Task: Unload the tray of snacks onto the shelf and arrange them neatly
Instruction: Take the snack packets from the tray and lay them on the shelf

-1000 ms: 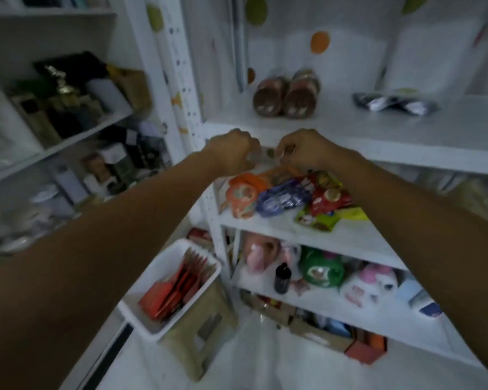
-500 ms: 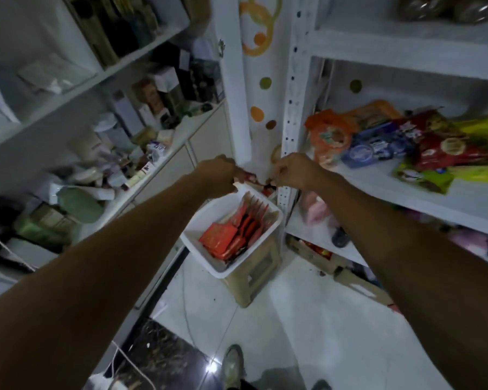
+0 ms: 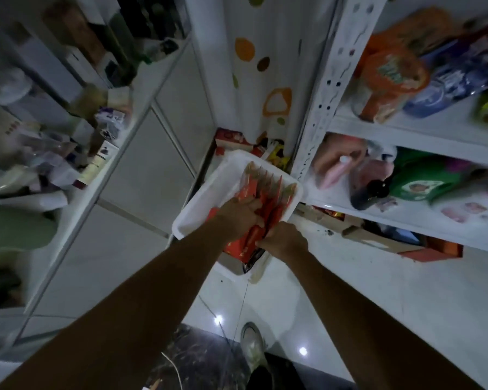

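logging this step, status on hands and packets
Left hand flat on packets, right hand grips their near ends. Packets in a row in tray. Shelf post close beside tray.

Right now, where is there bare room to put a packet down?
Bare: the left half of the tray, between its rim and the red packets; also the lower shelf in front of the dark bottle and green bag. Crowded: the upper shelf, filled by the orange pack and blue pack.
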